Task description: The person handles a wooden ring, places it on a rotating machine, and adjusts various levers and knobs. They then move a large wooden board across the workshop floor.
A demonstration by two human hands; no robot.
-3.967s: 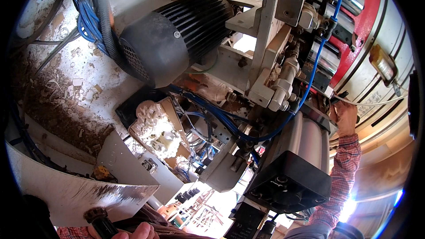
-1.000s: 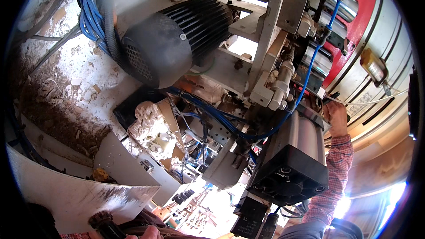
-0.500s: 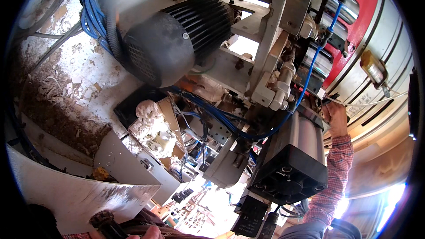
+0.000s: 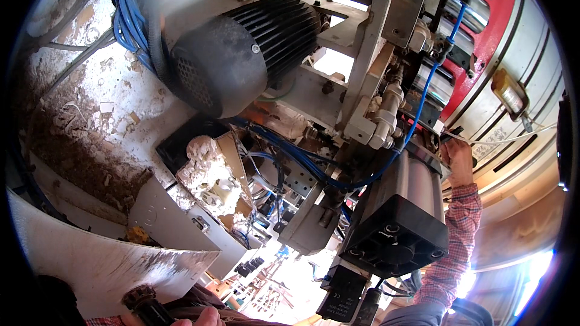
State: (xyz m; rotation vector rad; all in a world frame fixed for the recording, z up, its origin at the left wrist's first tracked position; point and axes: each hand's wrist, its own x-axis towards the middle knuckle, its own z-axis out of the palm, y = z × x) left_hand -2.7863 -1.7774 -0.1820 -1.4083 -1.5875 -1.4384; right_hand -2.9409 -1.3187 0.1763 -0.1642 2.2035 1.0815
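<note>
Black, with a ribbed head, the tool (image 4: 145,306) is at seven o'clock, the left hand (image 4: 206,318) with fingers clamped around it. At three o'clock the right hand (image 4: 460,162) reaches beside the cylinder (image 4: 414,190), fingers bent; whether they grip anything, I cannot tell. The motor (image 4: 244,54) lies at eleven o'clock.

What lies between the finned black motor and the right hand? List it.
In the head view, a pale metal frame, a silver fitting and a blue hose lie between the motor and right hand.
</note>
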